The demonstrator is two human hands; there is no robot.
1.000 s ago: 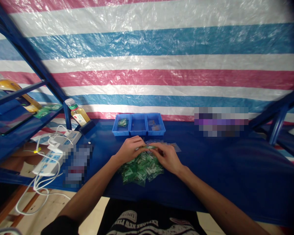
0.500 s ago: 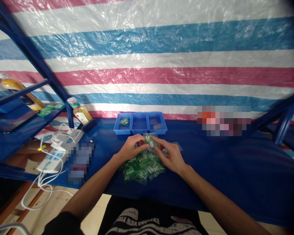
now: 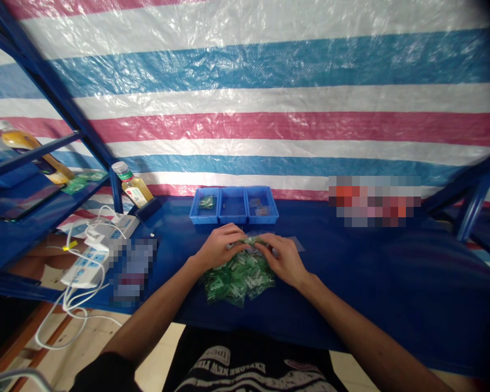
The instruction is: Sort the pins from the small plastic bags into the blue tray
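We pinch a small green plastic packet (image 3: 245, 240) between our curled left hand (image 3: 220, 249) and right hand (image 3: 283, 260), at the far edge of a loose heap of green plastic packets (image 3: 239, 283).

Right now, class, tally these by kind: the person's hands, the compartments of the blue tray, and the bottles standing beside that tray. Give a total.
Hands: 2 (left hand, right hand)
Blue tray compartments: 3
Bottle of yellow liquid: 1
Total: 6
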